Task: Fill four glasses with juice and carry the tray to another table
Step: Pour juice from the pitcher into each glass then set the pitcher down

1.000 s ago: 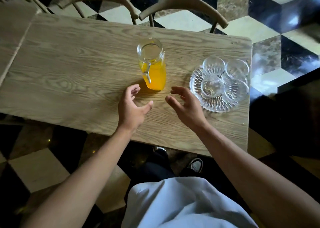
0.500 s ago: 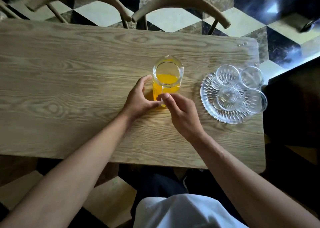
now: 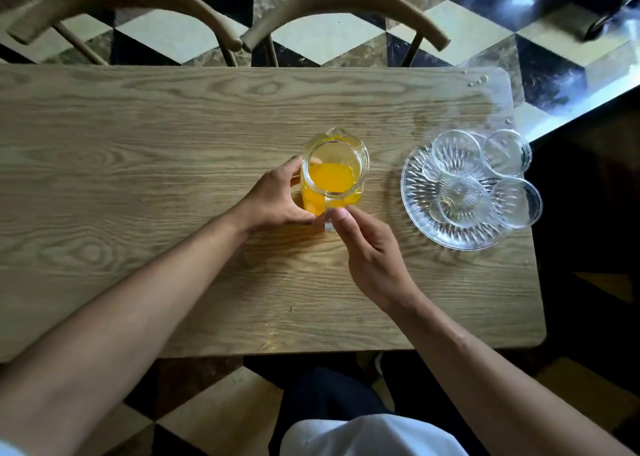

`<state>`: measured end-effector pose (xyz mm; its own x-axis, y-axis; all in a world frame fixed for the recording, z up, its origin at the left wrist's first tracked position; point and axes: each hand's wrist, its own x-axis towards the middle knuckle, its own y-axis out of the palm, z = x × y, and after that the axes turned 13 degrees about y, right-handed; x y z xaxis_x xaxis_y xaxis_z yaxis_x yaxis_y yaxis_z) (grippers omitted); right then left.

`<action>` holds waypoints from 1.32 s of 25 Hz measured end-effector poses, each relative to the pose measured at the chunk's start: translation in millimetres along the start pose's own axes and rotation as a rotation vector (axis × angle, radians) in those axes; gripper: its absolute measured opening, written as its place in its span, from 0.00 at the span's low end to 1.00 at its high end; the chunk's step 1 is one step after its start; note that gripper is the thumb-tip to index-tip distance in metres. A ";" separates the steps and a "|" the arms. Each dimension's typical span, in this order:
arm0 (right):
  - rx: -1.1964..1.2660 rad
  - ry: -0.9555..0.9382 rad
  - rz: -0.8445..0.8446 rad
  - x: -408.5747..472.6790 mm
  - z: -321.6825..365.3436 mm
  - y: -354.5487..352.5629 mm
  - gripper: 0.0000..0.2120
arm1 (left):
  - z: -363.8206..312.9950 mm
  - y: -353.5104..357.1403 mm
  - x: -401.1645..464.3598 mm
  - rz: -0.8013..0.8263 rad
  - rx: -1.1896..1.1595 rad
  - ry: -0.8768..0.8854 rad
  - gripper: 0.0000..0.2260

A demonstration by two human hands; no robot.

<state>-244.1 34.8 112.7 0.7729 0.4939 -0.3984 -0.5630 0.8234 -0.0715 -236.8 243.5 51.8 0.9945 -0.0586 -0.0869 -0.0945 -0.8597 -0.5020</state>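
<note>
A glass jug (image 3: pixel 334 168) about half full of orange juice stands upright in the middle of the wooden table (image 3: pixel 138 165), spout pointing away from me. My left hand (image 3: pixel 277 199) wraps the jug's left side. My right hand (image 3: pixel 370 248) pinches the clear handle at the jug's near side with thumb and fingertips. To the right lies a round cut-glass tray (image 3: pixel 419 206) carrying several empty glasses (image 3: pixel 457 152), close together. The jug's base is hidden behind my fingers.
Two curved wooden chair backs (image 3: pixel 346 2) stand along the table's far edge. The tray sits near the table's right edge, beside a dark drop to the floor. A chequered tile floor (image 3: pixel 194 417) surrounds the table. Small droplets mark the far right corner (image 3: pixel 476 81).
Both hands have come forward from open and apart to closing on the jug. The camera has moved over the table, so I look straight down into the jug.
</note>
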 end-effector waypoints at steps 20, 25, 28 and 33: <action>0.192 -0.024 0.052 -87.8 2.0 -114.4 0.18 | -122.6 128.9 -53.4 -0.346 0.078 -0.185 0.36; 0.381 0.001 -0.032 -125.7 -11.3 -192.4 0.14 | -188.9 223.4 -48.4 -0.430 0.059 -0.183 0.34; 0.296 -0.001 -0.103 -148.1 -13.8 -233.1 0.14 | -218.2 269.6 -40.8 -0.459 -0.010 -0.190 0.32; 0.289 0.021 -0.201 -165.2 -16.0 -288.7 0.14 | -249.6 326.9 -17.7 -0.489 -0.101 -0.172 0.36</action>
<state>-213.9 -288.9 184.5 0.8523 0.3101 -0.4212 -0.2913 0.9503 0.1103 -273.9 -163.2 104.0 0.8985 0.4390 -0.0076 0.3924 -0.8108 -0.4343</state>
